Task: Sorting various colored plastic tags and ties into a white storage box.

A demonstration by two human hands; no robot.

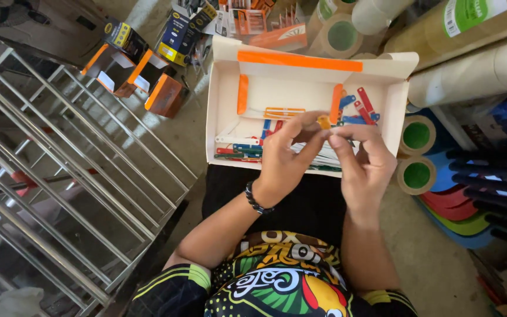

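Note:
An open white cardboard box [225,111] with orange tape rests on my lap and holds several flat plastic strips in orange, red, blue and white. Over its near edge, my left hand [286,158] and my right hand [362,161] meet fingertip to fingertip. Together they pinch a small orange piece [324,122]. An upright orange strip [336,103] rises just behind it; whether it joins the pinched piece I cannot tell. A black bead bracelet [256,199] circles my left wrist.
A steel rack [77,176] fills the left side. Small orange-and-black cartons [142,73] lie on the floor behind it. Tape rolls [416,155] and large paper rolls [476,70] crowd the right, with coloured sheets [459,211] below them.

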